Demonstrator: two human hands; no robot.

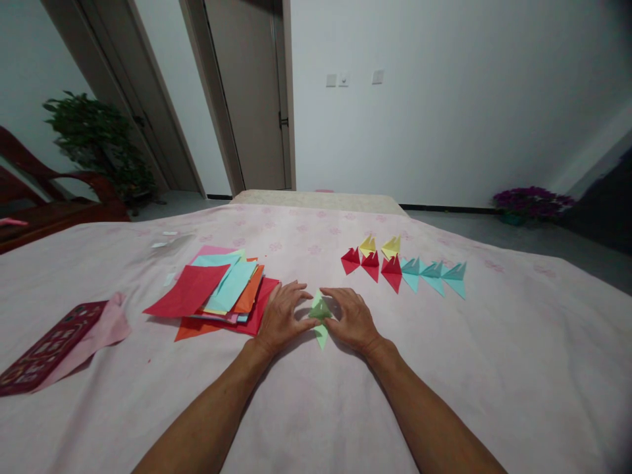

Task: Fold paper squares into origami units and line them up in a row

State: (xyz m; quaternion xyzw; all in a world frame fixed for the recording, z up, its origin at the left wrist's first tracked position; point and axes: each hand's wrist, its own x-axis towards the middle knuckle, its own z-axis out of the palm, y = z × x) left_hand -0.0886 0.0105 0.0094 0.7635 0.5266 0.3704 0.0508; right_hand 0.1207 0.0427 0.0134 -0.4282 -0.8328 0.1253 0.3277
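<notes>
A light green folded paper figure [320, 309] lies on the pink cloth in front of me, its pointed end toward me. My left hand [287, 313] grips its left side, thumb on the paper. On the opposite side, my right hand [351, 317] pinches it between thumb and forefinger. Beyond and to the right sit finished-looking folded paper birds: red ones [370, 263], yellow ones [392, 248] and light blue ones [433, 276], set close together in rows. Left of my left hand is a loose pile of coloured paper sheets, with a red sheet [190, 289] on top.
A dark red printed packet [52, 342] with pink paper [111, 322] under it lies at the far left of the cloth-covered table [469, 395]. A clear plastic wrapper [172, 245] rests behind the sheets. Beyond the table are a wooden chair [93, 187] and potted plants [99, 141].
</notes>
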